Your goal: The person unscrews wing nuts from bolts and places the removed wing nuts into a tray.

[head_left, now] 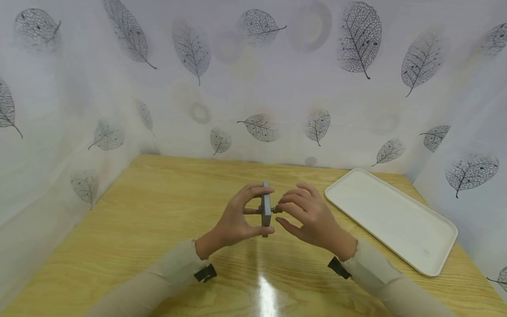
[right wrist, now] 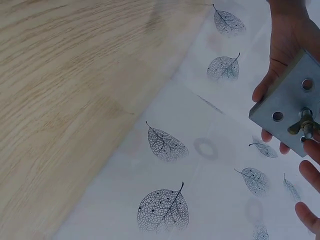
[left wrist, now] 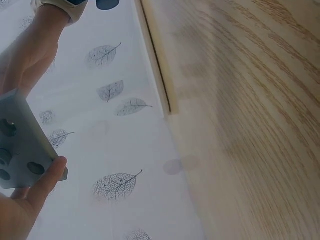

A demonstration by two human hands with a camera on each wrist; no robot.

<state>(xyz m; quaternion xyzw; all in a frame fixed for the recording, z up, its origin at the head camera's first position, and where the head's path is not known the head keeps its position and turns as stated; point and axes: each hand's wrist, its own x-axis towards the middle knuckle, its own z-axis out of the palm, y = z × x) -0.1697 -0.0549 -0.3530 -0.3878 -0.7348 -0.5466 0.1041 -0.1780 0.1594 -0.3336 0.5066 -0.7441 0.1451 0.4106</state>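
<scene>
Closest to my head camera, pale sleeves point(head_left: 162, 275) come in from the lower left and lower right of the frame, with a dark wrist band point(head_left: 205, 273) at the left cuff and another at the right. Beyond them, just below centre frame, I have the left hand point(head_left: 231, 215) pinching a grey metal plate point(head_left: 266, 204) on edge, fingers along its upper edge and thumb on its lower one, held up over the table point(head_left: 178, 198). A bolt runs through the plate, and my right wrist view shows a wing nut point(right wrist: 306, 121) on it, with round holes nearby (that view cuts off part of the plate). Right of centre, the right hand point(head_left: 313, 215) has its fingers loosely bent at the bolt's end, the thumb well spread from them, so its grip is slack. Farther off, a white tray point(head_left: 390, 220) lies on the table at the right of the frame; behind everything, leaf-printed cloth point(head_left: 277, 88) fills the upper frame.
</scene>
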